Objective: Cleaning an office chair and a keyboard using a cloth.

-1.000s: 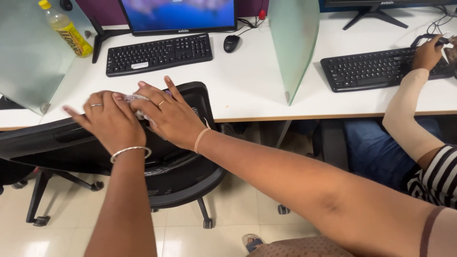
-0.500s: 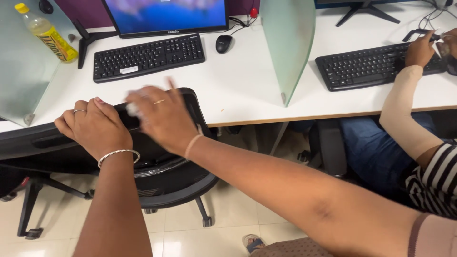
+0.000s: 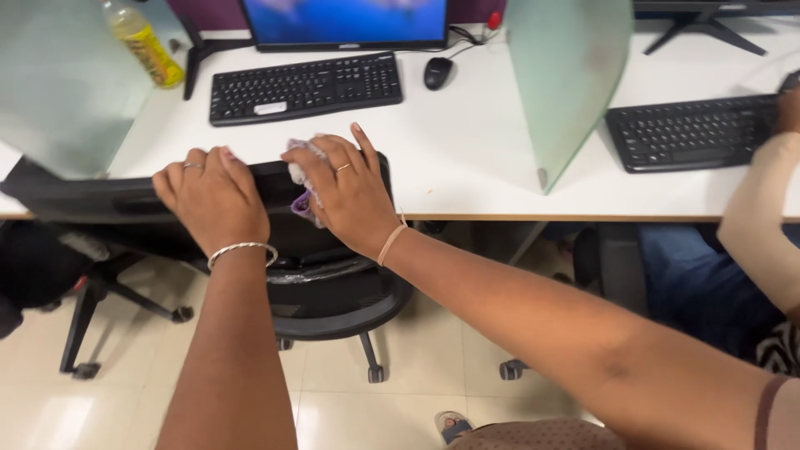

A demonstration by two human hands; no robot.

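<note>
A black office chair (image 3: 333, 292) stands in front of me, its backrest top against the white desk (image 3: 450, 158). My left hand (image 3: 212, 200) grips the top edge of the backrest, fingers curled over it. My right hand (image 3: 350, 192) presses a crumpled white and purple cloth (image 3: 298, 179) onto the backrest top, just right of the left hand. Most of the cloth is hidden under my fingers.
On the desk lie a black keyboard (image 3: 304, 86), a mouse (image 3: 437, 72), a monitor (image 3: 346, 21) and a yellow bottle (image 3: 146, 42). A frosted divider (image 3: 567, 83) separates a second keyboard (image 3: 692, 132), where another person's arm (image 3: 762, 217) rests. A second chair (image 3: 75, 250) stands at left.
My right hand with the cloth has moved along the backrest top and now lies flat on it. The left hand keeps its grip. The view has shifted left.
</note>
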